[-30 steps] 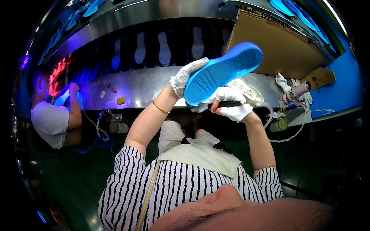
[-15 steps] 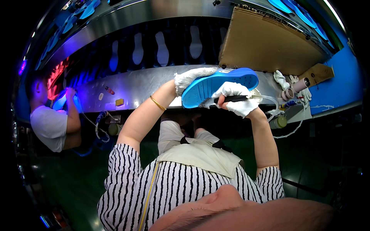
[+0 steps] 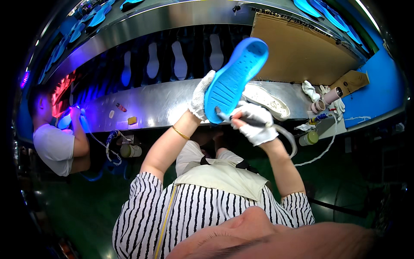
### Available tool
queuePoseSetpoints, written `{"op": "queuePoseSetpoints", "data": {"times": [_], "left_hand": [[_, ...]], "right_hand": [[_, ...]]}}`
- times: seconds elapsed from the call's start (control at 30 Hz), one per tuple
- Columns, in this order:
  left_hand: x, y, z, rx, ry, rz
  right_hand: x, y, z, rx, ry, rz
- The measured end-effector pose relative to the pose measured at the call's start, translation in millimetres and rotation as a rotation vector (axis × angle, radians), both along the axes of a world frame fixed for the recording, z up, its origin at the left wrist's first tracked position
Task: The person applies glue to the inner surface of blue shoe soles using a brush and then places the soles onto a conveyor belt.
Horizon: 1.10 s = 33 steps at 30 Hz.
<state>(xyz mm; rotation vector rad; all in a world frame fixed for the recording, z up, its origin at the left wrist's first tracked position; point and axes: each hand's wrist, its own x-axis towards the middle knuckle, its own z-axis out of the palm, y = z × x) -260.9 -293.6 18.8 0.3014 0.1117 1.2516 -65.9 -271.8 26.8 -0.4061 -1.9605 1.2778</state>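
One blue shoe sole point(image 3: 235, 80) is held clear of the surface point(image 3: 164, 99), its long axis slanting from a near end at lower left to a far end at upper right. The gloved left hand point(image 3: 200, 97) is closed on its left edge, toward the near end; whether the thumb wraps beneath cannot be told. The gloved right hand point(image 3: 259, 130) is narrow, gripping a dark-handled brush point(image 3: 223, 115), from whose rear a pale hose point(image 3: 294, 144) appears to run. From the right hand, the sole's near end lies to the left and slightly away from the body; the brush spans that gap, its tip at the near end's face, apparently in contact. The far end stands well apart from both hands. Beyond the right hand, one white shoe sole point(image 3: 267, 102) rests on the surface, near a cardboard box point(image 3: 306, 47).
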Motion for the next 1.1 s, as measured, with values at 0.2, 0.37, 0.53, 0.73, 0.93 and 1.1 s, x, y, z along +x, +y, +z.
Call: {"op": "queuePoseSetpoints", "data": {"times": [0.2, 0.37, 0.53, 0.73, 0.93, 1.1], "left_hand": [[1, -8, -27, -0.103, 0.084, 0.147], [25, -16, -17, -0.105, 0.108, 0.328], [17, -17, -31, 0.014, -0.003, 0.258], [31, -26, -29, -0.058, -0.04, 0.228], [26, -16, -55, -0.093, -0.232, 0.225], [35, -20, -23, 0.002, 0.073, 0.194]], "right_hand": [[-4, -8, 13, -0.193, -0.106, 0.268], [-11, 3, 7, 0.235, 0.058, -0.164], [-22, -20, 21, 0.353, 0.137, -0.005], [-21, 22, 11, 0.069, 0.226, -0.339], [-34, 11, 14, 0.137, 0.201, -0.105], [-24, 62, 15, -0.295, 0.378, -0.389]]}}
